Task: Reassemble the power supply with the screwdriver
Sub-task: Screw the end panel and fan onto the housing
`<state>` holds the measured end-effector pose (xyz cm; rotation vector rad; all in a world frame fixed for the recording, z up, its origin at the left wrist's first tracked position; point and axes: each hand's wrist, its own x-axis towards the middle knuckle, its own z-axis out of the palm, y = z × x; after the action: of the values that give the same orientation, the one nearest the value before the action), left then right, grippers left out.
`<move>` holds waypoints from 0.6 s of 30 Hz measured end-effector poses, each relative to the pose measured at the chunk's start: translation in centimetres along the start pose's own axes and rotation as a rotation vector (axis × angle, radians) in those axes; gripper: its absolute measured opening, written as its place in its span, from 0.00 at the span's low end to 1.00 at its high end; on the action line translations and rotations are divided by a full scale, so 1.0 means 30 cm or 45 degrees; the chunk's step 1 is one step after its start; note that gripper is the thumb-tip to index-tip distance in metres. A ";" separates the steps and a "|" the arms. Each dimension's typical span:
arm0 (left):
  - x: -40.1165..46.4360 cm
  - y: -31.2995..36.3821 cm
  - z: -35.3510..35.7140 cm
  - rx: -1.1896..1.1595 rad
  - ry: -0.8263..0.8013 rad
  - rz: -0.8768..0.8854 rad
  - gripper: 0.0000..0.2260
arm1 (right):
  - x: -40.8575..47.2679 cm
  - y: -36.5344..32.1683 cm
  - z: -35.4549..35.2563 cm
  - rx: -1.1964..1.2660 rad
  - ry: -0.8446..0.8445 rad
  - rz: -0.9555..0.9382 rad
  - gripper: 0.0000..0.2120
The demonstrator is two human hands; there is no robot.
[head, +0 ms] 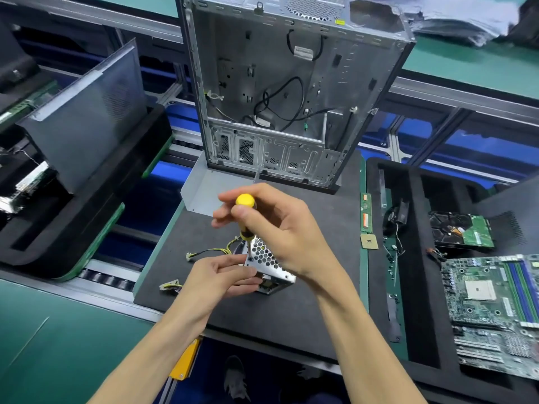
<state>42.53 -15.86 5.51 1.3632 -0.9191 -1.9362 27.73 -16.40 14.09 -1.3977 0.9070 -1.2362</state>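
The power supply (267, 258), a small silver metal box with a honeycomb grille, sits tilted on the black foam mat (291, 316) in the middle. Yellow and black cables (210, 252) with white connectors trail from it to the left. My left hand (221, 275) grips its left side from below. A screwdriver (245, 217) with a yellow and black handle stands upright, its tip on a screw at the box's top corner. My right hand (271, 225) holds the handle, fingers and thumb curled round its yellow cap.
An open, empty computer case (291, 91) stands behind the mat, with a loose metal plate (204, 188) at its base. To the right, a black tray holds a motherboard (493, 304), a hard drive (460, 228), RAM sticks and a CPU (369, 241). A grey side panel (84, 123) leans at left.
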 end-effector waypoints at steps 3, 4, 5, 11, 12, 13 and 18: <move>-0.002 0.003 -0.002 -0.014 -0.006 -0.001 0.26 | 0.004 0.000 0.002 -0.135 0.080 -0.082 0.07; -0.003 0.005 -0.004 -0.012 -0.001 -0.002 0.23 | 0.005 0.001 0.000 -0.191 0.127 -0.106 0.09; -0.005 0.007 -0.006 -0.009 0.009 -0.005 0.20 | 0.004 0.003 -0.002 -0.232 0.178 -0.124 0.12; -0.012 0.008 -0.010 0.005 0.034 -0.007 0.16 | 0.001 0.008 0.006 -0.369 0.450 -0.250 0.22; -0.013 0.010 -0.009 0.004 0.029 -0.006 0.17 | 0.003 0.007 0.017 -0.423 0.477 -0.295 0.23; -0.014 0.013 -0.007 0.004 0.019 -0.005 0.19 | 0.006 0.006 0.028 -0.469 0.509 -0.336 0.23; -0.013 0.016 -0.002 -0.003 -0.004 0.004 0.22 | 0.008 0.029 0.061 -0.473 0.690 -0.386 0.22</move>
<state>42.74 -15.86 6.08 1.3574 -0.9198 -1.9370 29.63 -16.44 13.38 -1.5555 1.3855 -1.7962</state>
